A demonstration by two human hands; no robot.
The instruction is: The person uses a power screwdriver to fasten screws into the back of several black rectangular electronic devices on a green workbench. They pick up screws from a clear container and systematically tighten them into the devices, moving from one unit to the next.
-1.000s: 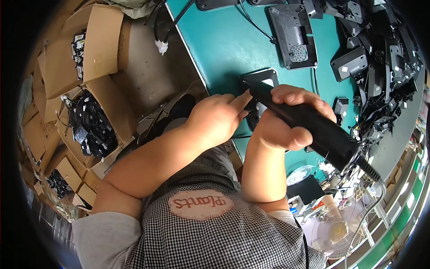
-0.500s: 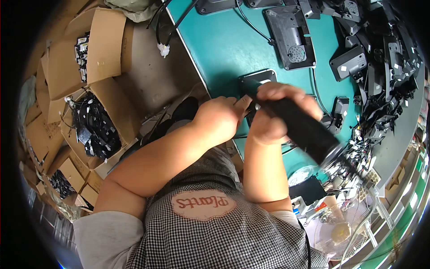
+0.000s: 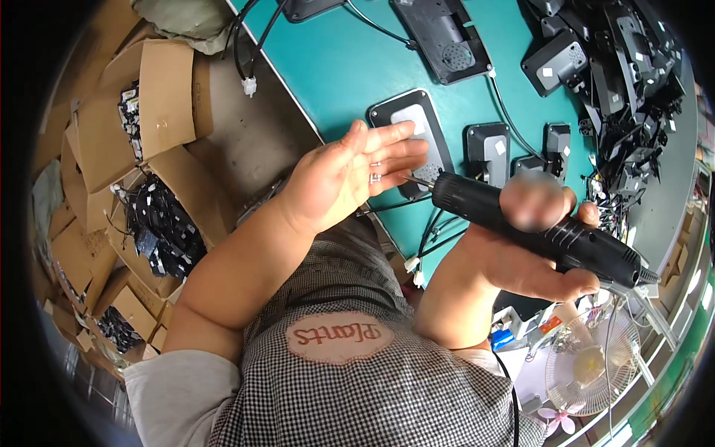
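My left hand [image 3: 328, 179] is open, palm up, fingers stretched out over a black plastic housing with a pale panel [image 3: 423, 115] on the green table. Small shiny metal pieces, apparently screws [image 3: 375, 178], lie on its fingers. In my right hand [image 3: 506, 257] is a black electric screwdriver [image 3: 473, 200], held nearly level, its thin bit pointing at the left fingertips. Whether the bit touches a metal piece I cannot tell. Smaller black units [image 3: 488, 153] lie beyond the screwdriver.
A larger black housing [image 3: 447, 37] with a cable lies farther up the green table [image 3: 320, 67]. Black parts are heaped at the right [image 3: 618, 82]. White-plugged cables [image 3: 414, 264] hang at the near edge. Cardboard boxes [image 3: 167, 100] of parts stand left; a fan [image 3: 588, 365] is lower right.
My left hand has turned palm up and opened, away from the housing. The screwdriver has swung from a slant over the housing to nearly level, its bit now at the left fingers.
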